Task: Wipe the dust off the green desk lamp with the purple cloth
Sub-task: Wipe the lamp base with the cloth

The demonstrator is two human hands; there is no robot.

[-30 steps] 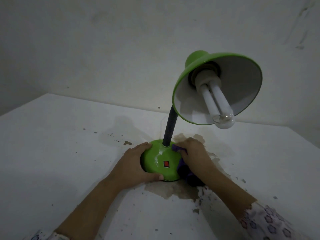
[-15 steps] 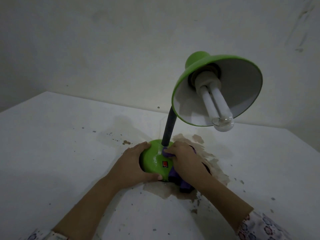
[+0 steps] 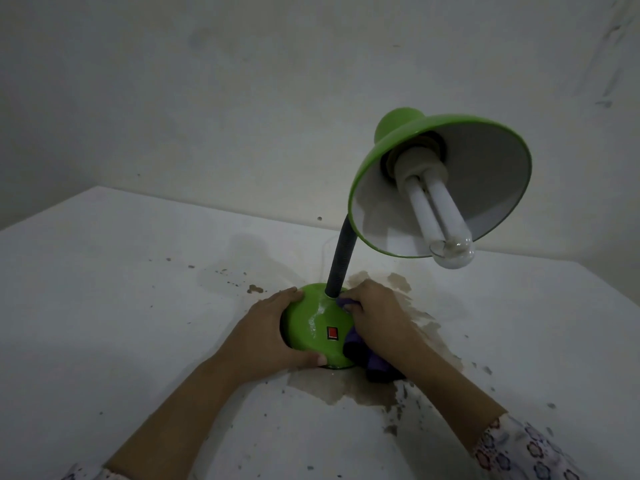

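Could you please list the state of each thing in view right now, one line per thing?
Lamp: upright on the table, shade tilted toward the camera.
Bulb: unlit.
Switch: red, position unclear.
Cloth: bunched, pressed to the lamp base by the neck.
Left hand: gripping the base.
Right hand: holding the cloth.
Table: stained and speckled around the lamp.

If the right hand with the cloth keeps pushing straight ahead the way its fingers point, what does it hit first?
Probably the black neck of the lamp: the right hand points the purple cloth at its foot, though depth is unclear.
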